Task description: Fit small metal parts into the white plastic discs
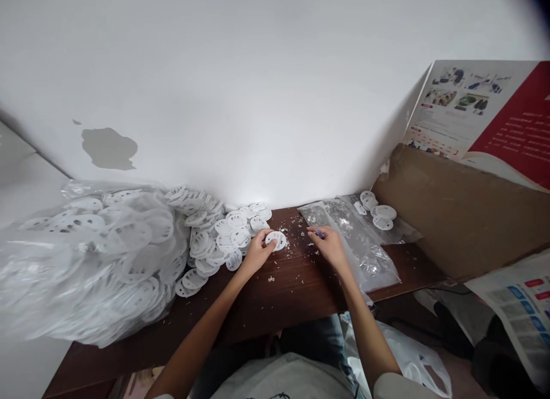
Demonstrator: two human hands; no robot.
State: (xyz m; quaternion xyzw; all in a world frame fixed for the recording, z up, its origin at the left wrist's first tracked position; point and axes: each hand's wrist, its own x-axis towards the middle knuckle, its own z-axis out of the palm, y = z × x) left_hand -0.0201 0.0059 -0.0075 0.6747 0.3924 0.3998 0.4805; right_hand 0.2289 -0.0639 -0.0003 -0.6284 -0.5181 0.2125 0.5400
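The left hand (258, 251) pinches a white disc (281, 239) at its two o'clock, the right hand (332, 245) a purple thing (319, 234) (too small to name) at ten o'clock.

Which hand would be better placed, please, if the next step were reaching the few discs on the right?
Probably the right hand: it is nearer those discs, though holding a small purple object. The left hand is farther, holding a white disc.
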